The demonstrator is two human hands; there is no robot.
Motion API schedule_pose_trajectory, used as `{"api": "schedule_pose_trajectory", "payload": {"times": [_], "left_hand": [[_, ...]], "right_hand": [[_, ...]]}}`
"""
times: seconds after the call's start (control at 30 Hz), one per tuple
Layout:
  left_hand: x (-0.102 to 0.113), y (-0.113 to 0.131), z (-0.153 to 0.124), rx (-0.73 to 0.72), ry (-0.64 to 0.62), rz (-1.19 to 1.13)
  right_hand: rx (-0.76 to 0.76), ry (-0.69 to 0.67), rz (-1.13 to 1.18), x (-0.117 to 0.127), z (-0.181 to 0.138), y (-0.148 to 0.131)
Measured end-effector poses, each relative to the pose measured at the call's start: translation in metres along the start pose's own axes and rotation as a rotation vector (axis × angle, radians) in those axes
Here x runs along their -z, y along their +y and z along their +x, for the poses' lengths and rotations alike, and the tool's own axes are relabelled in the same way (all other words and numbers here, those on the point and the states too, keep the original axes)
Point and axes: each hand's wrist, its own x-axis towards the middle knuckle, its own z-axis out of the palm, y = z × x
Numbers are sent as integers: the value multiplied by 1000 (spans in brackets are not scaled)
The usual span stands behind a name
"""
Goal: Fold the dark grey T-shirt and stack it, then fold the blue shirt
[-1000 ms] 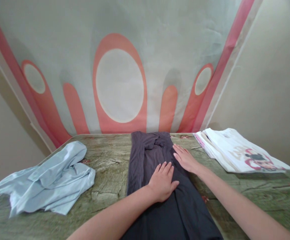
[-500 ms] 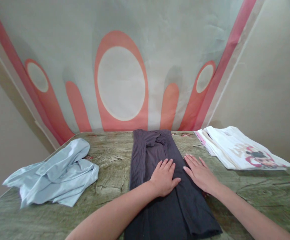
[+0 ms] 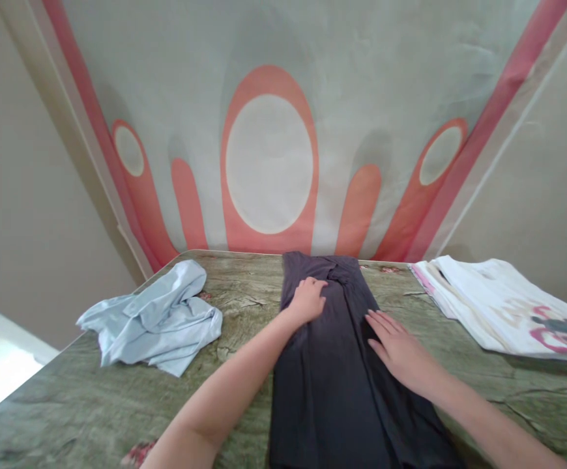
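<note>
A dark grey garment (image 3: pixel 345 384), folded into a long strip, lies down the middle of the table, running from the far edge towards me. My left hand (image 3: pixel 307 301) rests on its far part, beside a bunched fold, with the fingers slightly bent and the thumb apart from them. Along the garment's right edge, my right hand (image 3: pixel 401 352) lies flat with its fingers stretched out and pressed to the cloth. Neither hand visibly grips the fabric. The near end of the garment runs out of the picture.
A crumpled light blue garment (image 3: pixel 159 322) lies on the left of the wood-patterned table (image 3: pixel 244 277). At the right is a stack of folded shirts (image 3: pixel 513 303), the top one white with a cartoon print. A wall with a coral and white pattern (image 3: pixel 271 163) stands behind.
My left hand has slid farther up the garment towards the fold, its fingers now more bent. The right hand stays at the right edge. The camera view has turned slightly left.
</note>
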Motion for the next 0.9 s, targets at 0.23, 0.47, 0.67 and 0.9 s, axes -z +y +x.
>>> {"api": "schedule_pose_trajectory", "payload": {"times": [0.23, 0.47, 0.67, 0.9], "left_hand": [[7, -51, 48, 142, -72, 27], [-9, -49, 70, 243, -183, 104], [-4, -51, 85, 234, -214, 130], [-14, -53, 84, 166, -193, 116]], "right_hand": [[-28, -106, 595, 6, 66, -83], [-372, -269, 1049, -20, 105, -102], [-320, -285, 852, -28, 94, -113], [-145, -200, 543, -18, 79, -121]]}}
